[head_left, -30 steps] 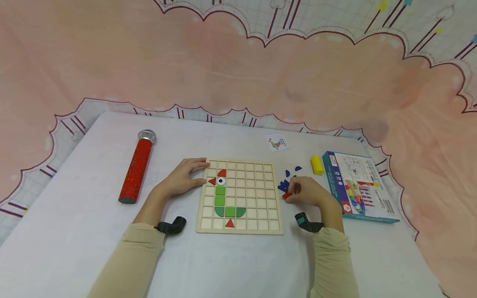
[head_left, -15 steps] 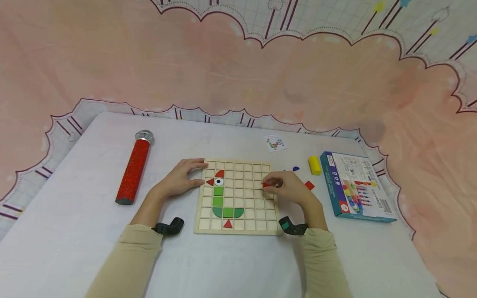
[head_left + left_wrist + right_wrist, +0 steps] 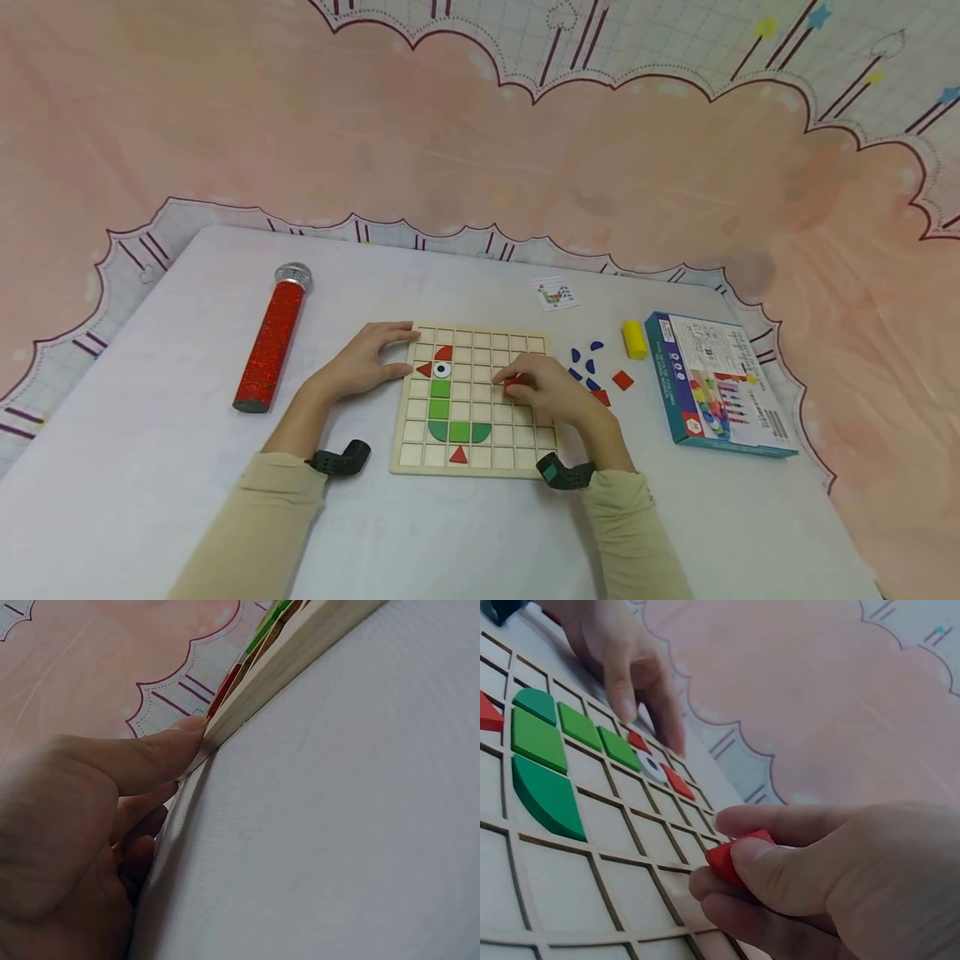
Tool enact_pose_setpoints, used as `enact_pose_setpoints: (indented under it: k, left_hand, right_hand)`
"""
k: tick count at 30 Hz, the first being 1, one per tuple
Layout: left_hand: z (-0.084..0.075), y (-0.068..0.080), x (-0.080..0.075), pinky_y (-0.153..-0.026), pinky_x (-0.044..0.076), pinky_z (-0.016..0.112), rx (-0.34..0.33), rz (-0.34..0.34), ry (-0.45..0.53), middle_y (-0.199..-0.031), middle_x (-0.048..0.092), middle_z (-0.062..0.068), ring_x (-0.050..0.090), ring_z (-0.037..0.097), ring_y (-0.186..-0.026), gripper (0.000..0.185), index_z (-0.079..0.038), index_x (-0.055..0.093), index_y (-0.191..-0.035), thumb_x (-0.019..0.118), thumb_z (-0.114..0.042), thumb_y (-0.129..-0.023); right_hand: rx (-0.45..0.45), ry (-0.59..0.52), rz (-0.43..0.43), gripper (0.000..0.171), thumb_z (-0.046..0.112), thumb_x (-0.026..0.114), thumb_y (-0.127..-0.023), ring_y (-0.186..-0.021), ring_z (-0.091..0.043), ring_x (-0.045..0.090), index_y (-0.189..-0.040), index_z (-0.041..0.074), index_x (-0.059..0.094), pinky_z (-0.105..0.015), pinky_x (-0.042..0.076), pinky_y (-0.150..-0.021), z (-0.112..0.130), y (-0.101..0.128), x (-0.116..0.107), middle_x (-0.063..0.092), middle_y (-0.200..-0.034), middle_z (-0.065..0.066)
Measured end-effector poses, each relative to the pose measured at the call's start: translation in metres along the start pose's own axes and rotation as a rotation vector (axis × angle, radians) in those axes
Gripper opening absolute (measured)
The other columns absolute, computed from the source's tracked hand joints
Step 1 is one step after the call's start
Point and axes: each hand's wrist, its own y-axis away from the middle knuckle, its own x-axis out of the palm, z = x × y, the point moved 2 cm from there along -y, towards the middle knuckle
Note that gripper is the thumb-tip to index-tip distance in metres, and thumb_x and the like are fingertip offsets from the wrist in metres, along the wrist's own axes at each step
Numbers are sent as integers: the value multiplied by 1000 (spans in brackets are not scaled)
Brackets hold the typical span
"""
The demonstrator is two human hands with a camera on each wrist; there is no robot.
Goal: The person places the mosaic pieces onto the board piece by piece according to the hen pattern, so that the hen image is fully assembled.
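Note:
Between thumb and fingers, my right hand (image 3: pixel 553 390) pinches a small red block (image 3: pixel 727 864), held just over the gridded wooden board (image 3: pixel 480 475). Its exact shape is partly covered by the fingers. My left hand (image 3: pixel 365 360) touches the board's left edge, its thumb on the side and the fingertips at the upper left corner. On the board's left part lie green squares (image 3: pixel 438 408), dark green rounded pieces (image 3: pixel 482 432), a round eye piece (image 3: pixel 442 369), a red rounded piece (image 3: pixel 444 352) and red triangles (image 3: pixel 458 455).
Several blue pieces (image 3: pixel 589 366) and red squares (image 3: pixel 622 380) lie right of the board. Beyond them are a yellow cylinder (image 3: pixel 633 340) and a flat box (image 3: pixel 723 383). A picture card (image 3: pixel 555 293) lies behind; a red microphone (image 3: pixel 273 337) lies left.
My right hand has picked the red block from beside the loose pieces and carried it left over the board. The loose blue and red pieces now show. The left hand keeps its place.

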Motion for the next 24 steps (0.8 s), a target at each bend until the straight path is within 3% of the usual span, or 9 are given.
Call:
enact_pose_setpoints:
  k: [4, 8, 16, 24]
  left_hand:
    - [0, 0, 0, -116, 21, 54, 2, 4, -5, -153, 33, 7, 22, 30, -143, 56, -13, 49, -139, 69, -25, -87]
    - [0, 0, 0, -116, 21, 54, -3, 4, -7, -154, 33, 6, 22, 30, -143, 57, -13, 49, -139, 69, -25, -87]
    - [0, 1, -1, -116, 20, 55, -8, 1, -13, -153, 33, 8, 22, 32, -143, 57, -12, 49, -139, 69, -23, -87]
    - [1, 0, 0, -115, 20, 55, -4, 3, -8, -154, 33, 8, 22, 32, -143, 57, -13, 48, -139, 69, -25, -87]
  right_hand:
    - [57, 12, -24, 9, 14, 69, -87, -83, -11, 56, -92, 22, 71, -25, 51, -74, 4, -2, 7, 66, -89, 8]
    - [79, 23, -25, 7, 18, 72, -85, -77, -10, 56, -87, 24, 71, -23, 49, -68, 10, -6, 14, 67, -83, 11]
    - [70, 8, 59, 11, 18, 69, -87, -85, -5, 61, -98, 20, 70, -23, 53, -82, 19, -11, 25, 69, -93, 9]
    - [71, 24, -24, 6, 17, 72, -85, -82, -6, 62, -90, 20, 73, -22, 53, -77, 28, -14, 32, 70, -91, 7]
